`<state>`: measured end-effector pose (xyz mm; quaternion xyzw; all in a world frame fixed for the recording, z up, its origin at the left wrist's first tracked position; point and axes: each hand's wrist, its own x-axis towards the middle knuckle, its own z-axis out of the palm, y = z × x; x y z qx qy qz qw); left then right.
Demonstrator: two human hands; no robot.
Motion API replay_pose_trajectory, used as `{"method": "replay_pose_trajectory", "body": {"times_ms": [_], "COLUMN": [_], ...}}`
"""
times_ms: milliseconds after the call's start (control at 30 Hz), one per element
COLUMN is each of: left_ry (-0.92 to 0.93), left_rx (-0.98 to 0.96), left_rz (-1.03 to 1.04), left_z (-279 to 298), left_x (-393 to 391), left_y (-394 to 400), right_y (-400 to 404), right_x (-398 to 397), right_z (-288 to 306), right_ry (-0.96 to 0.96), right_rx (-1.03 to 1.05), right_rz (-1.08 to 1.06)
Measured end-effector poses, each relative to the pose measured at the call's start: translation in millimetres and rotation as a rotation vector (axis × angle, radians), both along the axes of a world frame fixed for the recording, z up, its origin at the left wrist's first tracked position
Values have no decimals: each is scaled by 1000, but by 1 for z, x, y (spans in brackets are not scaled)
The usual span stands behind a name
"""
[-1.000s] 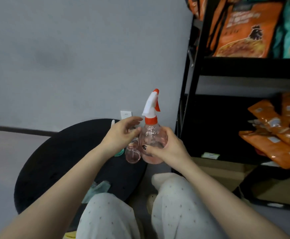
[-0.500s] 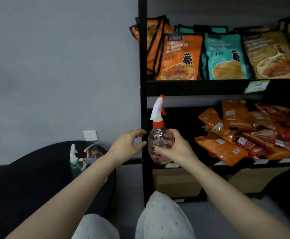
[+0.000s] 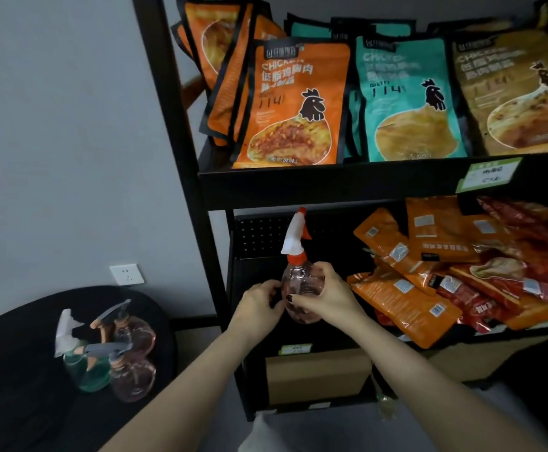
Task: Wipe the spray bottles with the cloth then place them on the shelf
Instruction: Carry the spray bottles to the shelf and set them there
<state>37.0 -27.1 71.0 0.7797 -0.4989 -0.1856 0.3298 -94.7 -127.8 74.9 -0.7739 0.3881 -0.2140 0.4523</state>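
A clear pink spray bottle (image 3: 302, 285) with a white and orange trigger head stands upright in front of the black shelf (image 3: 331, 184), at the left end of its lower level. My right hand (image 3: 329, 296) grips its round body from the right. My left hand (image 3: 259, 305) touches the bottle's left side with curled fingers. On the round black table (image 3: 15, 370) at lower left stand three more spray bottles: a green one (image 3: 85, 370) and two pink ones (image 3: 132, 381). No cloth shows in this view.
Orange and teal chicken snack bags (image 3: 295, 102) fill the upper shelf. Orange and red packets (image 3: 435, 272) are piled on the right of the lower shelf. A cardboard box (image 3: 318, 376) sits beneath. A wall socket (image 3: 126, 274) is on the grey wall.
I have turned from the table toward the shelf and carried the pink bottle up to the lower shelf level. My left hand has closed back onto the bottle's side.
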Motion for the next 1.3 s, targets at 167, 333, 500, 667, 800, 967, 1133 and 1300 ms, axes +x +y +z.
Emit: {"method": "replay_pose_trajectory", "body": {"times_ms": [167, 333, 500, 667, 800, 967, 1133, 1300], "left_ry": [59, 175, 219, 270, 305, 318, 318, 225], "left_rx": [34, 79, 93, 136, 176, 178, 182, 118], "left_rz": [148, 263, 371, 432, 425, 402, 384, 297], "left_z": [-26, -44, -61, -67, -68, -72, -74, -67], "left_x": [18, 35, 47, 55, 62, 64, 63, 52], "left_y": [-33, -59, -75, -82, -86, -91, -88, -72], "right_y": [-30, -50, -65, -74, -80, -85, -84, -72], "right_x": [36, 70, 104, 126, 134, 135, 133, 112], "right_z": [-27, -52, -72, -90, -100, -109, -105, -88], "right_ry": [0, -83, -84, -72, -87, -81, -43, 45], "right_rx": [46, 203, 275, 240, 243, 237, 251, 137], "right_rz": [19, 39, 83, 97, 90, 61, 84, 51]}}
